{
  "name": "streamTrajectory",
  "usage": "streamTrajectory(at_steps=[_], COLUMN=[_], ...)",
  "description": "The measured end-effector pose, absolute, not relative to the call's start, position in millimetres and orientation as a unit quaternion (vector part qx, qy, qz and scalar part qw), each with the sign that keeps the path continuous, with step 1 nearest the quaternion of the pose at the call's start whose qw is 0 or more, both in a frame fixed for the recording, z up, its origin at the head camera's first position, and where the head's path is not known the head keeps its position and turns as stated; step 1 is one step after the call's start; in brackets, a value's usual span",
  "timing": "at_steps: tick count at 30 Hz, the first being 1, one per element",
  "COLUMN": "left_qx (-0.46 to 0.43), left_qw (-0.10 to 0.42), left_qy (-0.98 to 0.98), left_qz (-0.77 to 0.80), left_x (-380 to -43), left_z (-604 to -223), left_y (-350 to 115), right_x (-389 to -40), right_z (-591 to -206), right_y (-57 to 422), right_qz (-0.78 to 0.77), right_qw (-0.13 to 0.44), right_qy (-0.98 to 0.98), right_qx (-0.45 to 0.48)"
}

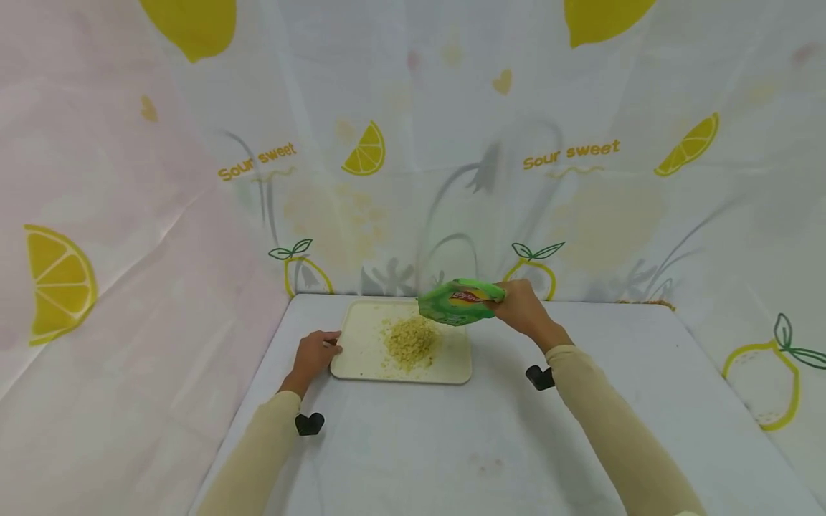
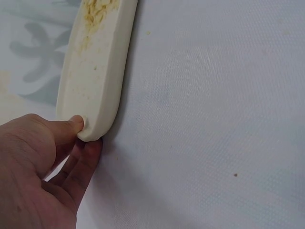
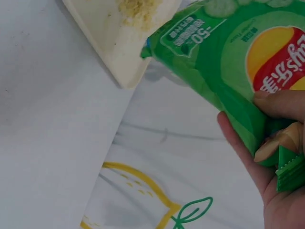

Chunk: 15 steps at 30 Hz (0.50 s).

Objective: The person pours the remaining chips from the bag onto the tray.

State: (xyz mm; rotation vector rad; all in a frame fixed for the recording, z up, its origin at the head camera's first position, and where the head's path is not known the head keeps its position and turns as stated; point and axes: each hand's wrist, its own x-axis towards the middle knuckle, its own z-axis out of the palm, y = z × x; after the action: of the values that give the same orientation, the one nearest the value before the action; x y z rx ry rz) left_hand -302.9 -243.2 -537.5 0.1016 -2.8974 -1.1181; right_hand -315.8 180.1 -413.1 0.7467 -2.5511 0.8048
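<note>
A cream tray (image 1: pixel 361 362) lies at the far side of the table with a heap of crushed potato chips (image 1: pixel 411 342) in its middle. At its left edge my left hand (image 1: pixel 315 352) pinches the rim, thumb on top and fingers underneath, as the left wrist view shows. My right hand (image 1: pixel 519 308) grips one end of a green chip bag (image 1: pixel 452 302) and holds it tilted over the tray's back right part. In the right wrist view the bag (image 3: pixel 209 62) points its far end toward the tray, and its crimped end sticks out between the fingers.
A white cloth covers the table (image 1: pixel 413 444). Behind it and at both sides hang printed curtains (image 1: pixel 413 201) with lemons on them. A small crumb (image 2: pixel 235 174) lies on the cloth near the left hand. Black wrist mounts (image 1: pixel 310 423) hang below both wrists.
</note>
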Motion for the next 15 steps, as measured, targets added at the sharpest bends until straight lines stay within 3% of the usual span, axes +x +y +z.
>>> streamTrajectory(at_steps=[2, 9, 15], left_qx=[0.033, 0.031, 0.034], left_qw=[0.019, 0.018, 0.018], left_qy=[-0.933, -0.931, -0.930], left_qz=[-0.359, -0.362, -0.365], left_x=[-302.2, -302.9, -302.6], left_z=[-537.9, -540.4, -539.7], left_y=[-243.8, -243.1, -243.5], right_x=[-314.3, -311.2, -312.2], right_z=[-412.6, -421.0, -420.4], right_y=[178.0, 174.2, 174.2], right_qz=[0.290, 0.274, 0.287], right_qw=[0.192, 0.149, 0.179], right_qy=[-0.895, -0.908, -0.899], right_qx=[0.279, 0.279, 0.280])
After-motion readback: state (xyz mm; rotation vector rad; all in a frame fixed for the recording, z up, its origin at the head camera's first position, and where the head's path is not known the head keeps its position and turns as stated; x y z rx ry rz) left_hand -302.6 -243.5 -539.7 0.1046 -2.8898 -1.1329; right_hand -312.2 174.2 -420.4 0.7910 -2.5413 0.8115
